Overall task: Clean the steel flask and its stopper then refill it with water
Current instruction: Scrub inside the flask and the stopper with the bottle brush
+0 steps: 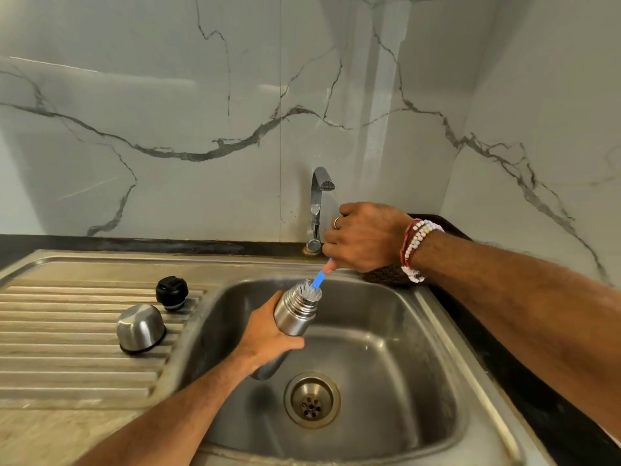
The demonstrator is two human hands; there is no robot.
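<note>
Grey-veined marble wall panels (201, 95) back a stainless steel sink basin (437, 317), its bowl open beneath the hands. Mid-frame, the left hand (265, 334) curls round the tilted cylindrical steel flask (292, 314); the right hand (363, 237) clenches a blue-handled bottle brush (317, 282) at its mouth. Centre-left, the round black stopper (171, 292) stands on the ribbed drainboard (67, 331) near the basin's edge.

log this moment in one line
left hand grips flask over sink | right hand holds brush in flask mouth | stopper, cup on drainboard
</note>
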